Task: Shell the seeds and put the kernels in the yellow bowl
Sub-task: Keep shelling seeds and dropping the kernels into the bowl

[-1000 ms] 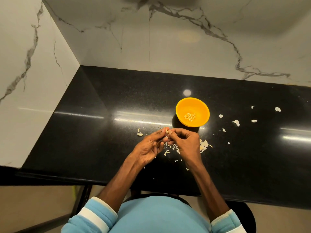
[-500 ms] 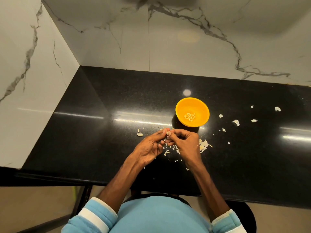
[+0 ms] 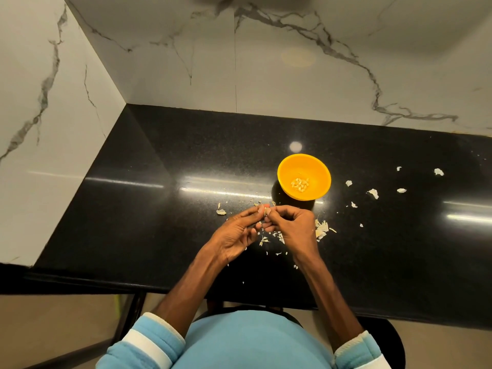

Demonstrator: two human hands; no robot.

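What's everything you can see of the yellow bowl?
The yellow bowl is small, round, plastic-looking, orange-yellow and smooth inside. It stands upright, mouth up, on the black countertop, right of centre. A small cluster of pale kernels lies at its bottom. Shell scraps lie on the counter around it. The left hand and right hand, pinching a seed, are just in front, not touching it.

In front of you is a shiny black counter [image 3: 159,209]. White walls [image 3: 266,75] with grey lines meet at its far left corner. A round light spot [image 3: 295,147] shines on it. Under its near edge is tan floor [image 3: 53,328].
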